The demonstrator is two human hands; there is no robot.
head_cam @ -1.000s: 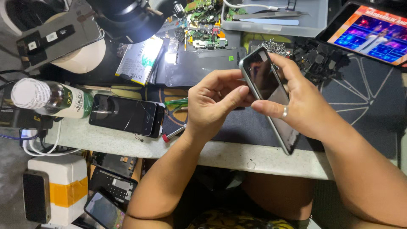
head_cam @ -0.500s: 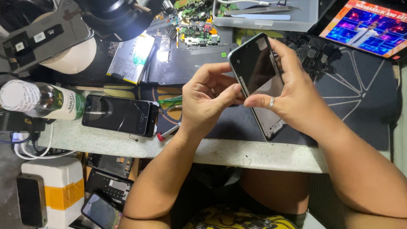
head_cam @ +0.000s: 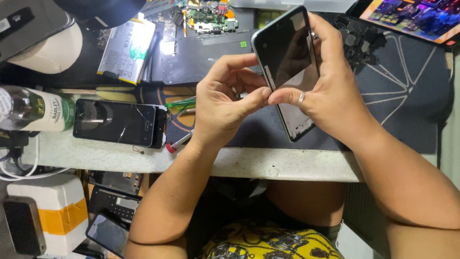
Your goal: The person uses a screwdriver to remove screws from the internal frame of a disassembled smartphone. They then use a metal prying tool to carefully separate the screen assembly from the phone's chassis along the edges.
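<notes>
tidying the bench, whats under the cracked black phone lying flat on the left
The cracked black phone lies on the pale stone bench edge, its right end over a second dark slab. Whatever lies beneath its middle is covered.

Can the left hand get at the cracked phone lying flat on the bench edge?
Probably yes: the cracked phone lies uncovered just beside the left hand, but that hand pinches the held phone and must first release it.

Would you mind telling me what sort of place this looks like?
Most likely a phone repair bench. Both hands hold a dark phone above a work mat, a second phone with a cracked screen lies at the bench edge, and a bare circuit board sits beside a loose flat battery.
</notes>
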